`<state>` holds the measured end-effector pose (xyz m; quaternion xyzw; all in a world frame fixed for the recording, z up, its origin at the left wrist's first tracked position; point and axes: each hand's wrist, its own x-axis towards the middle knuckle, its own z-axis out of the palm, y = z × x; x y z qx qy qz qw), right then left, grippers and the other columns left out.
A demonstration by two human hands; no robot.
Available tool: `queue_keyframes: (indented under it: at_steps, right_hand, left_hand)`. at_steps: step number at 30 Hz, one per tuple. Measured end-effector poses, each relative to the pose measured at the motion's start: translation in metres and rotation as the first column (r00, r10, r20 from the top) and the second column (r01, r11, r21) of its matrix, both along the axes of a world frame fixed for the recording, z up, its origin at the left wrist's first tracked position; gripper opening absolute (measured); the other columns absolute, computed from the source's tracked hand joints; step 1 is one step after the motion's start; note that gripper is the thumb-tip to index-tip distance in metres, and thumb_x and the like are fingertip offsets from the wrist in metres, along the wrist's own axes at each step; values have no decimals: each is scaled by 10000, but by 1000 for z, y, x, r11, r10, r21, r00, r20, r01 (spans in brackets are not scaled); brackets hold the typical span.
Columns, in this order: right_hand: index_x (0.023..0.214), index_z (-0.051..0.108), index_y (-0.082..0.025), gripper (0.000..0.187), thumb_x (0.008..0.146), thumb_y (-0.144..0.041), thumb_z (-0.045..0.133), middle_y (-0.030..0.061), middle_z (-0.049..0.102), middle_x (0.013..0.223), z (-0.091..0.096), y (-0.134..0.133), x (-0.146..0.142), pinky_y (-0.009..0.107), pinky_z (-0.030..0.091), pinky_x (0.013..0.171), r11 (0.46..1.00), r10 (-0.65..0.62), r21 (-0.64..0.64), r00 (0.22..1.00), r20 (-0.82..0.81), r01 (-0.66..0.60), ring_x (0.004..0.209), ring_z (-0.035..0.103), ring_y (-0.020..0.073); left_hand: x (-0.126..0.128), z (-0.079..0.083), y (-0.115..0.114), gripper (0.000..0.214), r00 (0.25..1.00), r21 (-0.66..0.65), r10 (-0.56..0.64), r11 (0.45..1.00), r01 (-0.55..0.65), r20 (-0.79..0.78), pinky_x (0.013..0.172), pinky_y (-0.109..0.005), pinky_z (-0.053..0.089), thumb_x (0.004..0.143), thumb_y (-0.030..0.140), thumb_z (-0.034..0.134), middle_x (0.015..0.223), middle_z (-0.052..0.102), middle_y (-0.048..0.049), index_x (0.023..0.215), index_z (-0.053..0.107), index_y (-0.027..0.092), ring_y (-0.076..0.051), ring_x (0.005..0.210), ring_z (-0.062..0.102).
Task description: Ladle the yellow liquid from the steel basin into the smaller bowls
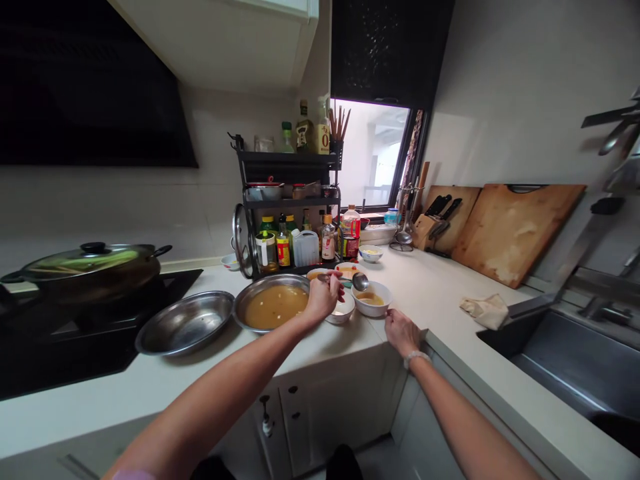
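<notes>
My left hand (pixel 326 295) is closed round the handle of a metal spoon (pixel 360 281). The spoon's head hangs over the far left rim of a white bowl (pixel 381 293) with brown liquid in it. At that bowl's lower right side, near the counter's corner, my right hand (pixel 401 331) has its fingers curled in against the base; the fingertips are partly hidden. A smaller white bowl (pixel 341 315) stands below my left hand. Left of it is a steel basin (pixel 241 308) of brown broth with pale bits, partly covered by my left hand and forearm.
Another steel basin (pixel 185 327) tilts beside the stove, where a lidded pan (pixel 95 267) sits. Behind are a black rack (pixel 287 158) of bottles and more bowls. A knife block (pixel 427 230), cutting boards (pixel 520 230), a cloth (pixel 484 310) and the sink (pixel 565 360) lie to the right.
</notes>
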<state>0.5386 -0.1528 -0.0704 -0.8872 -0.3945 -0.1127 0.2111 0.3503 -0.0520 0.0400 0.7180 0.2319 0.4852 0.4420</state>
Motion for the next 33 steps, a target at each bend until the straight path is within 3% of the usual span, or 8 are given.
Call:
queue_keyframes:
  at_steps: [4, 8, 13, 18, 27, 33]
  right_hand:
    - [971, 651, -217, 279, 877, -255, 392, 65, 682, 963, -2, 0, 1, 252, 356, 631, 1000, 5, 5, 1000, 5, -5, 813, 626, 177]
    - [976, 646, -218, 273, 884, -255, 391, 65, 680, 963, -3, 1, 2, 247, 356, 644, 1000, 16, 10, 1000, 8, -16, 820, 622, 171]
    - [983, 650, -208, 280, 886, -243, 390, 70, 681, 971, -3, 2, 2, 245, 360, 649, 1000, 5, 9, 1000, -2, -5, 832, 623, 170]
    - [987, 648, -211, 274, 884, -241, 396, 67, 679, 987, -3, 1, 2, 247, 354, 640, 1000, 3, 18, 1000, -2, -3, 828, 624, 167]
    - [932, 651, -205, 264, 879, -244, 395, 68, 677, 942, -3, 0, 2, 244, 344, 631, 999, 15, 30, 1000, 16, -16, 804, 615, 165]
    - [954, 653, -209, 278, 879, -242, 387, 63, 684, 959, -4, 2, 3, 253, 342, 625, 1000, 8, 29, 1000, 10, -8, 815, 622, 170]
  left_hand:
    - [20, -14, -1, 257, 981, 71, -11, 997, 25, -194, 399, -180, 454, 848, 244, 390, 533, 563, 9, 916, 606, 122, -93, 422, 549]
    - [28, -18, -9, 244, 966, 62, -32, 997, 49, -258, 411, -193, 446, 844, 222, 405, 531, 568, 6, 901, 631, 153, -106, 433, 548]
    - [34, -17, -4, 192, 990, -186, -13, 983, -13, -139, 417, -219, 446, 799, 162, 432, 484, 572, -15, 799, 621, 129, -134, 410, 555]
    - [38, -24, 14, 167, 997, -451, 57, 892, -26, 55, 449, -245, 466, 769, 134, 438, 434, 553, -2, 739, 601, 120, -137, 386, 545]
    - [23, -9, 12, 161, 987, -576, 87, 818, 9, 139, 460, -224, 455, 753, 105, 422, 434, 535, 5, 730, 581, 102, -103, 371, 517]
    - [4, 7, 10, 163, 978, -597, 104, 802, 26, 182, 451, -191, 428, 755, 88, 412, 474, 561, -7, 699, 563, 112, -80, 391, 512]
